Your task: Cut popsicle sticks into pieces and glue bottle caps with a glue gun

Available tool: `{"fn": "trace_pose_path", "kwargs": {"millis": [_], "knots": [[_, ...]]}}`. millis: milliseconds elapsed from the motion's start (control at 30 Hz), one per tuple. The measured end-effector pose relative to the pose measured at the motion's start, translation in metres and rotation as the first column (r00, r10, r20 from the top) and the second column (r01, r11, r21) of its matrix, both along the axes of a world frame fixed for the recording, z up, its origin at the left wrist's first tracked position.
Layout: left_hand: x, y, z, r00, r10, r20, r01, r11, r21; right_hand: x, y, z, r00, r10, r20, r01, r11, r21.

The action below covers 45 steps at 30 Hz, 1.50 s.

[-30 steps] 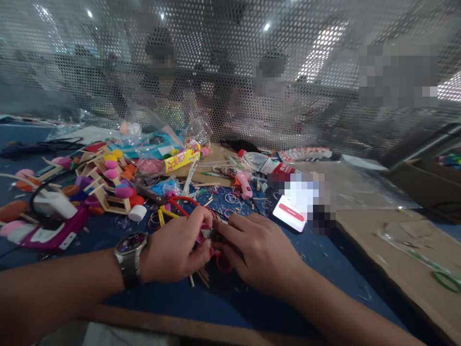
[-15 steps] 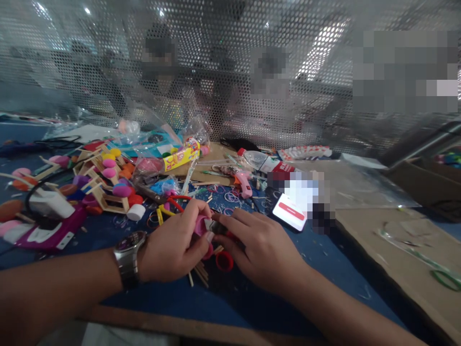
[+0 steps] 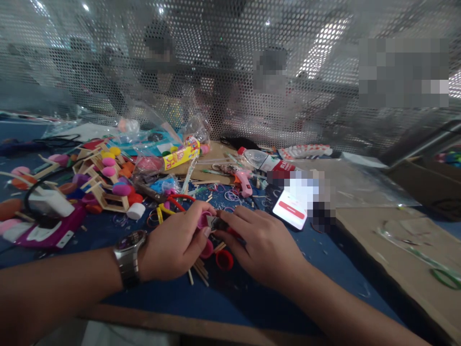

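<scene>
1. The left hand point(image 3: 173, 245) is pinching a pink cap point(image 3: 202, 220) between thumb and forefinger; if that hold is loose, the cap could be twisting or slipping under sideways pressure.
2. Between the 2 hands, the metal tip of a dark tool point(image 3: 215, 222) is pointing toward the cap, near the left thumb; too hard a push could be sending it off the rim and into that thumb, if the tip is sharp.
3. Below the gap, wooden sticks point(image 3: 200, 271), a loose pink piece point(image 3: 208, 250) and a red cap point(image 3: 224, 260) are lying on the counter point(image 3: 162, 300); a dropping hand could be scattering them.
4. The right hand point(image 3: 261, 238) is curling its fingers around the tool, hiding most of it; how firm that grip is, I cannot tell.
5. As for position, the pink cap is sitting at the left hand's fingertips, on the side facing the right hand.
6. The tool is reaching leftward from the right fingertips; whether it is touching the cap, I cannot tell.
</scene>
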State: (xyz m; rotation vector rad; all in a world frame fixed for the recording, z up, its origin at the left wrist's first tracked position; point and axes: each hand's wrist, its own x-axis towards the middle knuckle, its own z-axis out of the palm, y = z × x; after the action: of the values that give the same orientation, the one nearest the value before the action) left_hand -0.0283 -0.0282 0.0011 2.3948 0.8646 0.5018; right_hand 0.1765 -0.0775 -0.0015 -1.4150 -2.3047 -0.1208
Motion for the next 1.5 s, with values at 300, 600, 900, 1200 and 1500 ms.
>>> {"fn": "trace_pose_path", "kwargs": {"millis": [300, 600, 900, 1200, 1500], "knots": [[0.002, -0.001, 0.0012, 1.0, 0.002, -0.017, 0.0, 0.997, 0.082, -0.004, -0.0033, 0.0015, 0.999, 0.029, 0.031, -0.03, 0.999, 0.037], [0.0026, -0.0012, 0.004, 0.999, -0.032, 0.019, 0.031, 0.997, 0.076, -0.0045, -0.0046, 0.0028, 0.997, 0.046, 0.059, -0.05, 0.995, 0.081], [0.0018, -0.0005, 0.0049, 1.0, -0.031, -0.002, 0.032, 0.997, 0.076, -0.0053, -0.0046, 0.0008, 0.998, 0.048, 0.052, -0.052, 0.996, 0.075], [0.0013, -0.0007, 0.008, 0.988, -0.015, 0.153, 0.023, 0.999, -0.047, -0.0055, -0.0045, 0.0039, 0.998, 0.059, -0.03, -0.058, 0.998, 0.041], [-0.002, -0.0013, 0.0067, 0.978, -0.091, 0.19, 0.109, 0.99, -0.086, -0.0026, -0.0032, 0.0035, 0.984, 0.085, -0.154, -0.081, 0.996, 0.031]]}}
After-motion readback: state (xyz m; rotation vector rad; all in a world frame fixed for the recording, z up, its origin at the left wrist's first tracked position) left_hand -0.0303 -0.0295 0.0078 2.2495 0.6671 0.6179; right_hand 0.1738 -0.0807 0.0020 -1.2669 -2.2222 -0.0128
